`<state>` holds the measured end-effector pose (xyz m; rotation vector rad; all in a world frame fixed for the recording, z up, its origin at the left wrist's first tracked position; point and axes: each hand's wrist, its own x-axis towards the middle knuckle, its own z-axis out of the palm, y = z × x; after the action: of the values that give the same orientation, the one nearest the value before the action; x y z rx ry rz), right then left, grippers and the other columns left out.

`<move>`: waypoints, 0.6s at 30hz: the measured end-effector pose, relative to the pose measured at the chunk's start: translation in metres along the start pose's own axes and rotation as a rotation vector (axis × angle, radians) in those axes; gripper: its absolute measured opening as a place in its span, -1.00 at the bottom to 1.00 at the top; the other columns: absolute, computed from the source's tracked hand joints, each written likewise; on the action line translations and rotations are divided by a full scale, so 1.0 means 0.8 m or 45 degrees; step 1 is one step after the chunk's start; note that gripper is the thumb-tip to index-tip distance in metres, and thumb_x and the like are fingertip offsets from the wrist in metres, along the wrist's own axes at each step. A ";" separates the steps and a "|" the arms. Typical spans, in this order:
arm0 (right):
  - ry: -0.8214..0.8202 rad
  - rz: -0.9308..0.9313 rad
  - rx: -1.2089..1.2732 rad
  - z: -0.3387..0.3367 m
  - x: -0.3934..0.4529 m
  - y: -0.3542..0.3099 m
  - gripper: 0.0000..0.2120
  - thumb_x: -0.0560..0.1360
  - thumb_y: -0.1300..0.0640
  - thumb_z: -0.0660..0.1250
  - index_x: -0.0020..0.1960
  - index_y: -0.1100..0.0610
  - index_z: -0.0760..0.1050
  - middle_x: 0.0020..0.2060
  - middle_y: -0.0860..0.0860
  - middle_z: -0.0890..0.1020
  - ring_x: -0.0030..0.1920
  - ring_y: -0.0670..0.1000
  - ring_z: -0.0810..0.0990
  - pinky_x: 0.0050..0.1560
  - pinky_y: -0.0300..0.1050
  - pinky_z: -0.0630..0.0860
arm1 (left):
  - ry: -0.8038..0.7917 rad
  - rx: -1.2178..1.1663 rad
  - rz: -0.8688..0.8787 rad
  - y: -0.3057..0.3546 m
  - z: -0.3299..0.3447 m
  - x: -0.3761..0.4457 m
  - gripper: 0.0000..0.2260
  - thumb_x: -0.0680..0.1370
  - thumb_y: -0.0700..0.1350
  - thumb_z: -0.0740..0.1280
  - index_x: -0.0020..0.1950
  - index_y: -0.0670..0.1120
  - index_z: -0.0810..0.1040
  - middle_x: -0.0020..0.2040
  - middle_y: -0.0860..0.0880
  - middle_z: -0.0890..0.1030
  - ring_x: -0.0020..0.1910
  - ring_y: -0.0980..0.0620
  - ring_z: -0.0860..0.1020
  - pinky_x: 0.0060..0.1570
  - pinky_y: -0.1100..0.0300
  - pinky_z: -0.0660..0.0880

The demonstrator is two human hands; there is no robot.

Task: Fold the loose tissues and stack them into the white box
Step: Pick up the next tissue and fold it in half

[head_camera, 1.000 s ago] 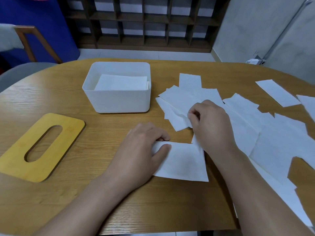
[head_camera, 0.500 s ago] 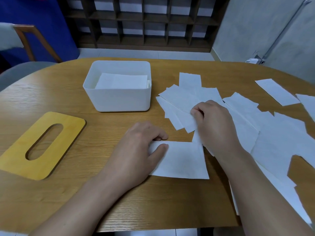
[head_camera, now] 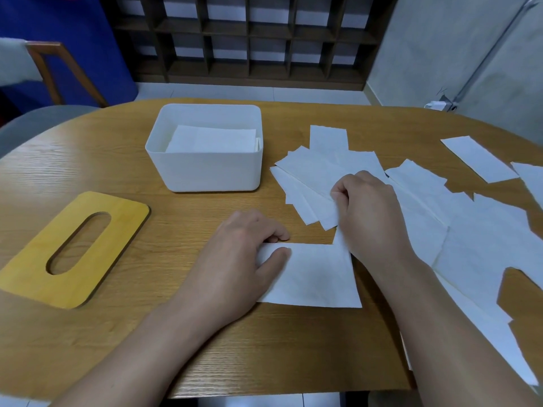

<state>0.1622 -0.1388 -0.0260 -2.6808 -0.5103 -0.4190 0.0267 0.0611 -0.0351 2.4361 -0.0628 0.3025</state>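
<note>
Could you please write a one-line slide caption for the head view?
Left hand pins a tissue while right hand pinches it, beside the white box.

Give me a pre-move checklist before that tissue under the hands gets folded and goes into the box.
1. Tissue lies flat on the table in front of the person: ok.
2. Left hand pins its left edge, thumb on top: ok.
3. Right hand has a pinch on the tissue's far right corner: cannot tell, the fingers curl over the paper there and also overlap the loose pile.
4. White box is open, its top unobstructed: ok.
5. Room left in the box above the folded stack: ok, the stack sits below the rim.
6. Wooden lid lies left, clear of the path to the box: ok.
</note>
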 end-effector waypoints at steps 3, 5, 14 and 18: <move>0.056 -0.063 0.032 -0.010 -0.007 -0.006 -0.79 0.70 0.27 0.30 -0.05 0.09 0.61 -0.13 0.02 0.61 -0.11 0.12 0.58 0.09 0.19 0.51 | 0.023 -0.030 -0.005 0.001 0.000 0.002 -0.85 0.65 0.03 0.47 0.23 0.15 0.69 0.08 0.26 0.61 0.20 0.19 0.54 0.18 0.19 0.50; 0.045 -0.124 0.039 -0.016 -0.016 -0.013 -0.81 0.72 0.24 0.29 -0.02 0.05 0.59 -0.10 -0.03 0.60 -0.07 0.09 0.56 0.11 0.15 0.46 | 0.085 -0.043 0.007 0.000 -0.001 0.005 -0.78 0.64 -0.03 0.50 0.28 0.11 0.68 0.14 0.25 0.62 0.21 0.18 0.55 0.21 0.23 0.49; -0.244 -0.354 0.326 -0.033 -0.083 -0.026 -0.79 0.76 0.20 0.26 0.03 -0.08 0.44 -0.04 -0.19 0.49 0.01 -0.09 0.48 0.18 -0.05 0.39 | 0.309 0.260 0.097 -0.011 0.006 0.011 -0.69 0.56 -0.17 0.54 0.26 0.11 0.73 0.41 0.07 0.56 0.46 -0.07 0.43 0.31 0.03 0.29; -0.253 -0.274 0.467 -0.039 -0.085 -0.020 -0.88 0.77 0.11 0.25 0.13 -0.10 0.50 0.08 -0.25 0.57 0.17 -0.13 0.54 0.24 -0.15 0.44 | 0.364 0.195 0.101 -0.014 -0.005 0.010 -0.92 0.65 -0.07 0.50 0.08 0.11 0.75 0.12 0.20 0.69 0.25 0.01 0.57 0.32 -0.02 0.38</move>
<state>0.0886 -0.1576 -0.0178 -2.3310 -0.8496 -0.1000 0.0352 0.0725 -0.0369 2.5189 -0.0104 0.7109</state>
